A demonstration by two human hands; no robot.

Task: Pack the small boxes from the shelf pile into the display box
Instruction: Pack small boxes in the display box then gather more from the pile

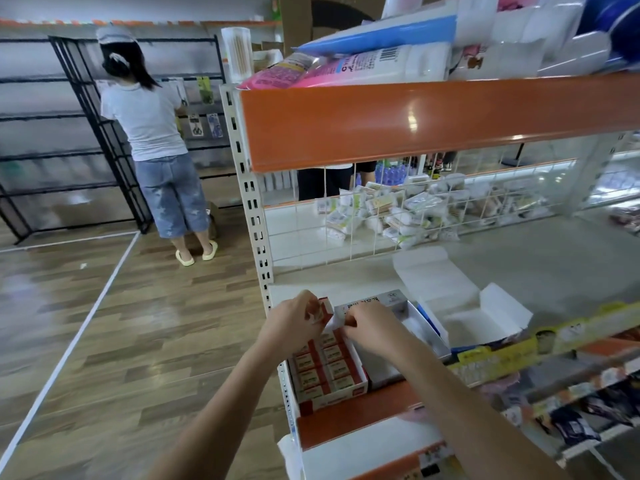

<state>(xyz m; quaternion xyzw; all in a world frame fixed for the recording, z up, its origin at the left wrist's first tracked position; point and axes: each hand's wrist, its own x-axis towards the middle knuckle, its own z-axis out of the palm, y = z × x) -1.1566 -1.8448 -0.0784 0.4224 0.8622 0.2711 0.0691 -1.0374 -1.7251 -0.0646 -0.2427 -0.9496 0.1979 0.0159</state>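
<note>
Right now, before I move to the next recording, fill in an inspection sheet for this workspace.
Surface: grey shelf board, largely bare at the back.
Job's things: display box at the front corner, holding rows of red-and-white small boxes.
Clutter: open white carton beside it; white packets behind the wire grid.
Grippers: left hand grips a small red box; right hand pinches a white flap beside it.
Cables: nothing seen.
Surroundings: person facing black racks; wood floor.
</note>
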